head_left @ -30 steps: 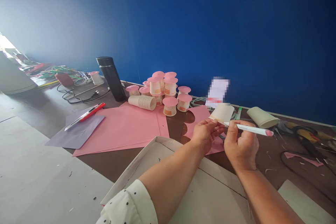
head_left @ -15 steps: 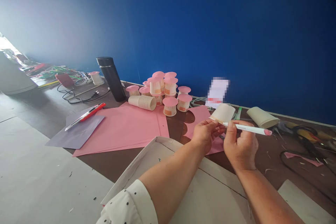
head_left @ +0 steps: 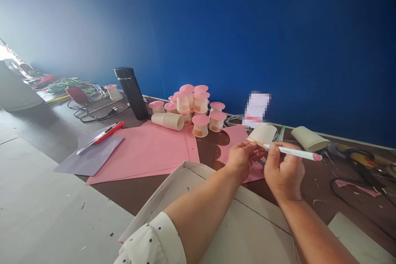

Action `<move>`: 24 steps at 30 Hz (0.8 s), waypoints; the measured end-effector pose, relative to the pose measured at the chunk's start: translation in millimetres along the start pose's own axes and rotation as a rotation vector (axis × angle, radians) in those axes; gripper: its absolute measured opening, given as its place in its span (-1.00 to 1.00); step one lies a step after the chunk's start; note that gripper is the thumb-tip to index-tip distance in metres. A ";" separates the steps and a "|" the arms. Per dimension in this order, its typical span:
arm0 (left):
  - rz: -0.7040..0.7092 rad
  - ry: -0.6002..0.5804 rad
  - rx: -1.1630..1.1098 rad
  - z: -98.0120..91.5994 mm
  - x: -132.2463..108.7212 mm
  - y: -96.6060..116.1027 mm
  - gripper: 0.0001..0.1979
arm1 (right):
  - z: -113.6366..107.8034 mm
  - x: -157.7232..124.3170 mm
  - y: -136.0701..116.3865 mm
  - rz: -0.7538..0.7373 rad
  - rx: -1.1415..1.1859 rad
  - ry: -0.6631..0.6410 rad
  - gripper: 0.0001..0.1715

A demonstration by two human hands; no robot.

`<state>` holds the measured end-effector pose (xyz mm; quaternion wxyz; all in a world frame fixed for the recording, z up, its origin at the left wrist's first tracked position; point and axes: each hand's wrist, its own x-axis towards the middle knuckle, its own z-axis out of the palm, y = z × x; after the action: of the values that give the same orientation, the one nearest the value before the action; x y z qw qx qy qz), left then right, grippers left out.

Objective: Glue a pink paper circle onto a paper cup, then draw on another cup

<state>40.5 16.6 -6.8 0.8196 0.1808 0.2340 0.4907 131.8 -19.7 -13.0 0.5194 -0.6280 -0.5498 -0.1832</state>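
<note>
My left hand [head_left: 243, 157] is closed on a white paper cup [head_left: 262, 133], which it holds upside down and tilted by the rim. My right hand [head_left: 285, 170] grips a white marker pen [head_left: 298, 152] with a pink end, its tip touching the cup near the rim. An orange-brown mark shows along the lower side of the cup. Beyond, several decorated cups [head_left: 201, 126] with pink paper tops and drawn windows stand in a cluster. Beside them a stack of plain paper cups [head_left: 167, 121] lies on its side.
Pink paper sheets [head_left: 145, 152] and a grey-purple sheet [head_left: 89, 161] lie at left, under a red utility knife [head_left: 103, 135]. A black flask [head_left: 131, 93] stands by the blue wall [head_left: 198, 29]. Another paper cup [head_left: 309, 137] lies at right near cables [head_left: 360, 161]. White board [head_left: 247, 227] is beneath my arms.
Almost nothing differs. The marker's pink end has shifted very slightly to the right; my left hand and the cup keep their place.
</note>
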 end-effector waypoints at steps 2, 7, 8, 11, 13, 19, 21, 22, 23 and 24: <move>-0.006 0.001 -0.010 0.6 -0.8 1.2 -0.93 | -0.8 0.1 -0.6 0.021 0.011 0.025 -0.75; -0.016 0.031 -0.031 -0.4 -1.0 3.3 -0.97 | -1.0 -0.1 -1.8 0.055 0.028 0.030 -0.72; -0.018 0.031 -0.034 -0.9 -0.6 3.3 -0.97 | -0.6 -0.2 -1.7 0.053 0.027 0.028 -0.72; -0.017 0.026 -0.041 -2.3 0.7 3.0 -0.97 | 0.1 -0.7 -1.0 0.048 0.020 0.023 -0.71; -0.018 0.023 -0.042 -2.4 0.9 3.3 -0.97 | 0.0 -0.8 -0.6 0.046 0.018 0.017 -0.70; -0.055 0.032 -0.002 0.1 -2.5 7.2 -0.94 | -1.0 0.8 -2.0 0.035 0.014 0.006 -0.72; -0.061 0.037 0.008 0.6 -2.8 7.3 -0.93 | -0.6 1.3 -2.3 0.026 0.018 0.010 -0.72; -0.055 0.037 0.007 0.6 -2.5 6.8 -0.93 | -0.3 1.4 -2.3 0.024 0.021 0.009 -0.73; -0.046 0.035 0.004 0.5 -2.0 6.2 -0.93 | 0.0 1.4 -2.2 0.024 0.025 0.007 -0.73; -0.037 0.032 0.001 0.4 -1.4 5.4 -0.93 | 0.4 1.2 -1.9 0.024 0.028 0.002 -0.73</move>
<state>36.2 17.8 -3.4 0.8245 0.1691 0.2508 0.4782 130.4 -19.1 -11.3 0.5310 -0.6272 -0.5439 -0.1699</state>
